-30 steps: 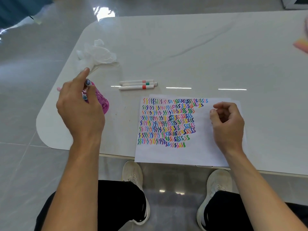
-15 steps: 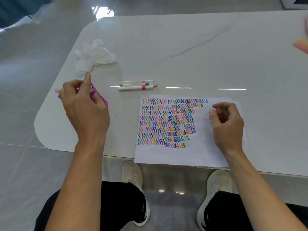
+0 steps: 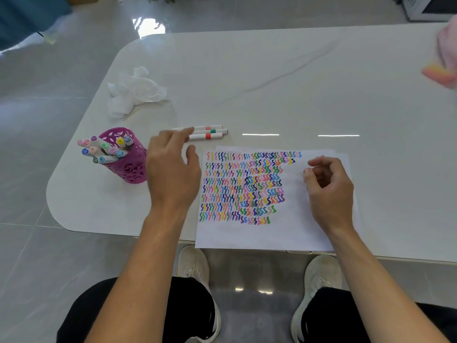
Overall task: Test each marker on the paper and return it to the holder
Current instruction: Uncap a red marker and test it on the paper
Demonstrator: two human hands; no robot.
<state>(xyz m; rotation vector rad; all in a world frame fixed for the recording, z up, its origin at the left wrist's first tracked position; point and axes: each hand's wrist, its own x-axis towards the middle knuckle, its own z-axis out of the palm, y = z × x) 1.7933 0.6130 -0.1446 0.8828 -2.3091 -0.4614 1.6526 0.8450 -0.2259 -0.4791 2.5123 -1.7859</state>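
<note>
White and glossy, the table [image 3: 272,70] has a rounded corner at the near left and stands on a grey tiled floor. A sheet of paper [image 3: 247,233] lies at the near edge, covered in rows of short coloured squiggles across its left and middle parts.

To the left of the paper stands a magenta cut-out holder [image 3: 128,169], upright, with a bunch of capped markers [image 3: 106,151] leaning out of its mouth towards the left. Just beyond the paper's far edge three white markers [image 3: 210,132] lie side by side, banded pink, green and red.

The left hand [image 3: 170,172] hovers between the holder and the paper, fingers stretched out and spread, gripping nothing. Its index fingertip lies over the left ends of the three markers; whether it touches them is not clear. The right hand [image 3: 329,186] rests on the right part of the paper, fingers loosely curled towards the thumb, with nothing visible in them.

A crumpled white tissue [image 3: 133,92] sits at the far left of the table.
</note>
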